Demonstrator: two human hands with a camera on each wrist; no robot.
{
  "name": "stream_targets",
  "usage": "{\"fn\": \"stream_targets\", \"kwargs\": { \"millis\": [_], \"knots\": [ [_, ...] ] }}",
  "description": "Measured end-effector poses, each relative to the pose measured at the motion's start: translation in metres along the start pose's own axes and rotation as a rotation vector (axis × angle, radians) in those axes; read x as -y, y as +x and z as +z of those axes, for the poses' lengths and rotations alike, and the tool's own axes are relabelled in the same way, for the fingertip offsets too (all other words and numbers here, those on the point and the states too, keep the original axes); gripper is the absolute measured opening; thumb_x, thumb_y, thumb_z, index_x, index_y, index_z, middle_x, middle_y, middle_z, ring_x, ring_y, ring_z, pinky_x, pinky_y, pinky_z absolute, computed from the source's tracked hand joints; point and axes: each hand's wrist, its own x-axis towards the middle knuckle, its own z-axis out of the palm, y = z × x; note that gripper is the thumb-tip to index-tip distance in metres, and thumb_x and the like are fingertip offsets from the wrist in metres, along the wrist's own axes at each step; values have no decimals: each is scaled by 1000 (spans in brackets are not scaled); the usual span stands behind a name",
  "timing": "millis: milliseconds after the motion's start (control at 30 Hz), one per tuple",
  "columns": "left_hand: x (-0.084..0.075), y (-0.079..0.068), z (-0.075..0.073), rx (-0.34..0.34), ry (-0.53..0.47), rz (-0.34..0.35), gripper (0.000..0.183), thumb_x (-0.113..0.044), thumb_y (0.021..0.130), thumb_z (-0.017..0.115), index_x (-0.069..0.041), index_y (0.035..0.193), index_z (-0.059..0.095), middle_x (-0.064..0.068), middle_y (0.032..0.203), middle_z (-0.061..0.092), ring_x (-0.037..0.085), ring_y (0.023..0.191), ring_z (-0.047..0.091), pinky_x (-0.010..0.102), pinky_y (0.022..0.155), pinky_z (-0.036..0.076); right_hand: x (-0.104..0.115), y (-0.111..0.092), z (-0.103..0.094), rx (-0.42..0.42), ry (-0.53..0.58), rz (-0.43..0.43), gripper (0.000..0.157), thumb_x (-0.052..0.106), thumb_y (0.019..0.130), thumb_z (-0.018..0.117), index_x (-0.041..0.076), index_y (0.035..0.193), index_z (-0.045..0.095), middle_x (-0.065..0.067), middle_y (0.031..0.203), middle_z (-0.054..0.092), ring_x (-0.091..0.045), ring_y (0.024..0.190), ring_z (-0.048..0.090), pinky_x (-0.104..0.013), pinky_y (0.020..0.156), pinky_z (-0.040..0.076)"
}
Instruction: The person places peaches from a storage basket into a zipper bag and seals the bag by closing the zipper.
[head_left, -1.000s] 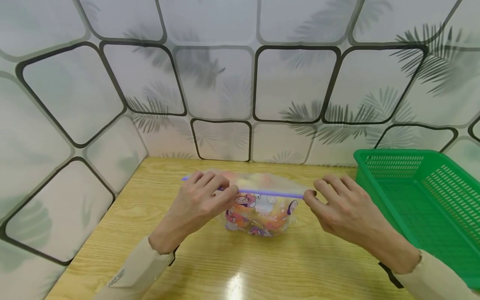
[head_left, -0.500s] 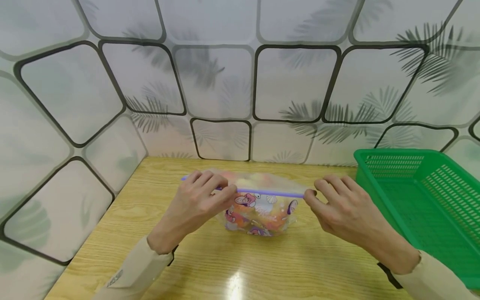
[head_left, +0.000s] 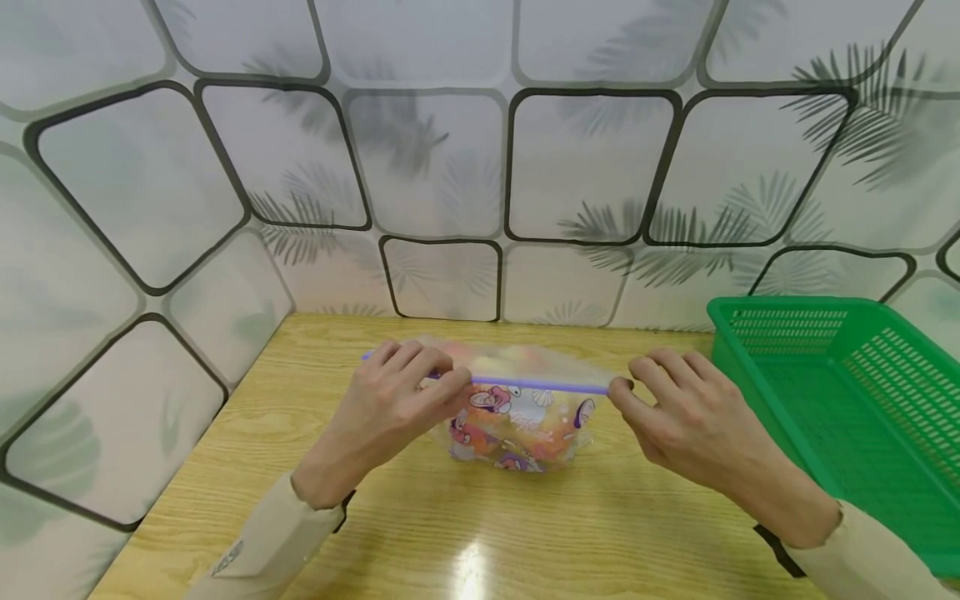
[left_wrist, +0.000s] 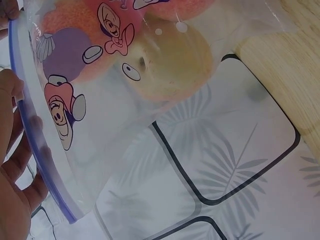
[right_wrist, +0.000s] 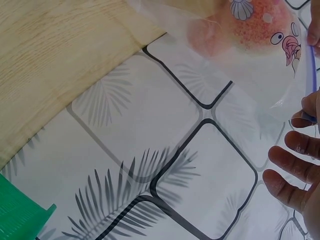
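Note:
A clear zip bag (head_left: 525,429) with printed pink and purple cartoon figures sits on the table in the head view. Along its top runs a purple zip strip (head_left: 543,386). My left hand (head_left: 397,404) pinches this strip left of the middle, thumb in front and fingers over the far side. At the strip's right end, my right hand (head_left: 686,412) pinches the corner between thumb and index finger, its other fingers loosely bent. Round fruits show through the plastic: a yellowish one (left_wrist: 172,60) in the left wrist view and a reddish one (right_wrist: 260,27) in the right wrist view.
A green plastic basket (head_left: 795,408) with slotted walls stands at the right, close to my right hand. The wood-grain table (head_left: 300,400) meets a patterned backdrop (head_left: 442,167) at the back and left.

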Motion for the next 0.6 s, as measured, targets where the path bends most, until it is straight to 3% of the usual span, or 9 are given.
{"fn": "stream_targets", "kwargs": {
  "millis": [200, 600],
  "knots": [
    [1, -2, 0, 15, -34, -24, 11, -24, 98, 69, -16, 92, 66, -1, 85, 60, 18, 75, 60, 31, 60, 45, 0, 0, 0, 8, 6, 10, 24, 12, 103, 43, 4, 88, 59, -13, 82, 56, -35, 75, 59, -46, 56, 49],
    [3, -5, -3, 40, -31, -32, 14, -28, 98, 70, -16, 93, 66, 0, 86, 62, 18, 77, 61, 32, 62, 46, 1, -1, 0, 7, 16, 18, 27, 13, 105, 40, 4, 89, 60, -13, 82, 57, -34, 76, 58, -46, 56, 49]
  ]
}}
